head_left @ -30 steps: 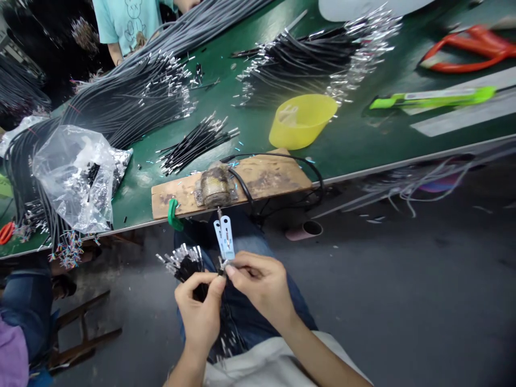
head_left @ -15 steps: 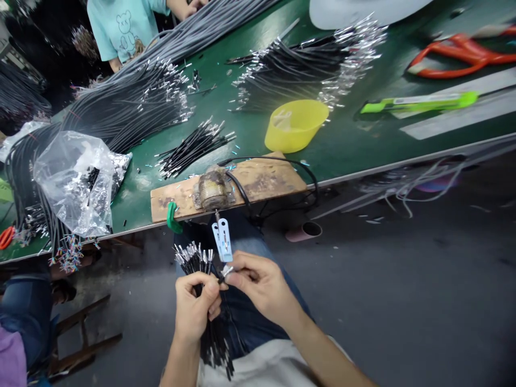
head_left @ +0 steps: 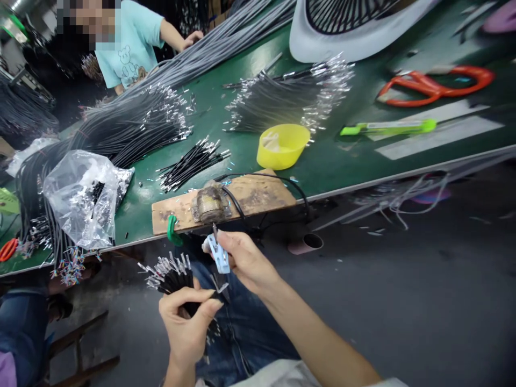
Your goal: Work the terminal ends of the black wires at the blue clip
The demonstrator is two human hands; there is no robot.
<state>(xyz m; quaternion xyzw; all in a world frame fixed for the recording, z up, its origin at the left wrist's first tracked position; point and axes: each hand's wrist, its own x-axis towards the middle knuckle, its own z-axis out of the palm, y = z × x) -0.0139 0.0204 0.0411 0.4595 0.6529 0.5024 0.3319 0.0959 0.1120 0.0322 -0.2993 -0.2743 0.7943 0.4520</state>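
Note:
My left hand (head_left: 187, 317) is closed around a bundle of short black cables (head_left: 175, 282) with silvery ends fanning out to the upper left. One cable with a split whitish end (head_left: 220, 288) sticks out between its thumb and index finger. Just above, my right hand (head_left: 244, 260) grips a light blue clothespin (head_left: 219, 253) at its upper part, beside the thin shaft of a small motor (head_left: 209, 204). The motor is fixed on a wooden board (head_left: 258, 191) at the table's edge. Some right fingertips are hidden behind the clothespin.
On the green table (head_left: 346, 161) lie a small cable pile (head_left: 193, 164), a yellow ring-shaped container (head_left: 284, 148), red-handled scissors (head_left: 435, 86), a green cutter (head_left: 389, 127) and a plastic bag (head_left: 83, 199). A green clamp (head_left: 173, 231) sits on the board. A person (head_left: 137, 43) works across the table.
My right hand has left the cable end and moved up to the clothespin, gripping it. My left hand has shifted down and left with the bundle. The view has tilted up a little.

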